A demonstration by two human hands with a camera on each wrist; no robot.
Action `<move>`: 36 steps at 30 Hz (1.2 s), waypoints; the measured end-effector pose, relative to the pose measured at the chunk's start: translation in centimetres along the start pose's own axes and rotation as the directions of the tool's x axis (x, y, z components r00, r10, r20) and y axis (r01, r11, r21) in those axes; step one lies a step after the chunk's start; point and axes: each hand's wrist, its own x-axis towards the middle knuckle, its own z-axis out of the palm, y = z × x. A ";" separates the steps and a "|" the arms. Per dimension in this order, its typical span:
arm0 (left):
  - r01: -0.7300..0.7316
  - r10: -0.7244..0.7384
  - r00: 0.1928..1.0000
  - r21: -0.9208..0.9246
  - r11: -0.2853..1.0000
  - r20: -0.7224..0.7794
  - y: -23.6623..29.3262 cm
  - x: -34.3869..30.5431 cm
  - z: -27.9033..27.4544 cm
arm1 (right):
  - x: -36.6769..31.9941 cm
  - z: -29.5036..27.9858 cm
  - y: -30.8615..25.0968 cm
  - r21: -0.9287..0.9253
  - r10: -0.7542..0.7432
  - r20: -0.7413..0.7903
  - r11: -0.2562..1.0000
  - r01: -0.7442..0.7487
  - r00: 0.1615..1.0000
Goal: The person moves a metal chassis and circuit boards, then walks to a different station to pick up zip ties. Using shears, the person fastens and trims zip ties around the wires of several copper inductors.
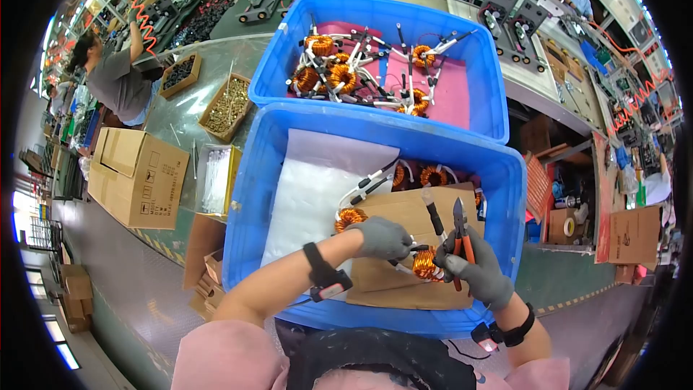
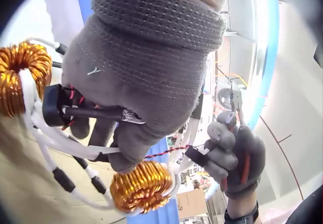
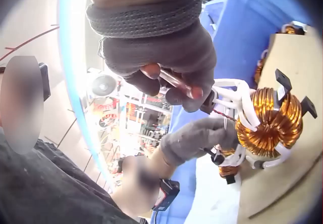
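In the head view, my grey-gloved left hand (image 1: 386, 237) is over the near blue bin, beside a copper-wound toroid coil (image 1: 427, 263). Its fingers pinch a white lead (image 2: 103, 150) of this coil in the left wrist view. My gloved right hand (image 1: 484, 271) grips diagonal cutters (image 1: 460, 227) with orange handles, their jaws pointing away from me. The same hand pinches a small black connector (image 2: 196, 156) on a twisted red-and-black wire (image 2: 166, 152) from the coil. Another coil (image 1: 351, 219) lies just left of my left hand.
Cardboard (image 1: 401, 296) and white foam sheet (image 1: 317, 173) line the near bin (image 1: 242, 231); more coils (image 1: 433, 175) lie at its back. A second blue bin (image 1: 498, 94) beyond holds several coils on pink foam. Boxes of small parts (image 1: 225, 108) stand left; a person (image 1: 119, 76) works there.
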 end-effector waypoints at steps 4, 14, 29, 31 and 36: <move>-0.147 0.158 0.951 0.062 0.987 -0.267 -1.6 -2.4 0.9 | 0.7 1.0 -4.8 0.066 -0.053 0.037 0.997 0.050 0.998; -0.614 0.077 0.171 -0.045 0.788 -0.982 0.9 -17.2 -13.2 | 5.4 -3.3 -16.2 0.075 -0.732 -0.268 0.633 0.771 0.627; -0.445 -0.191 0.072 -0.203 0.872 -0.979 -8.3 -9.4 -15.4 | 13.3 -6.7 -7.4 -0.454 -0.710 -0.323 0.696 0.556 0.626; -0.248 -0.389 0.155 -0.417 0.874 -0.908 -11.3 -13.8 -13.3 | 13.6 -5.1 -6.9 -0.455 -0.667 -0.261 0.723 0.520 0.698; -0.267 -0.365 0.385 -0.481 0.835 -0.848 -16.3 -17.4 -6.2 | 14.8 0.2 -6.3 -0.423 -0.340 0.114 0.834 0.356 0.933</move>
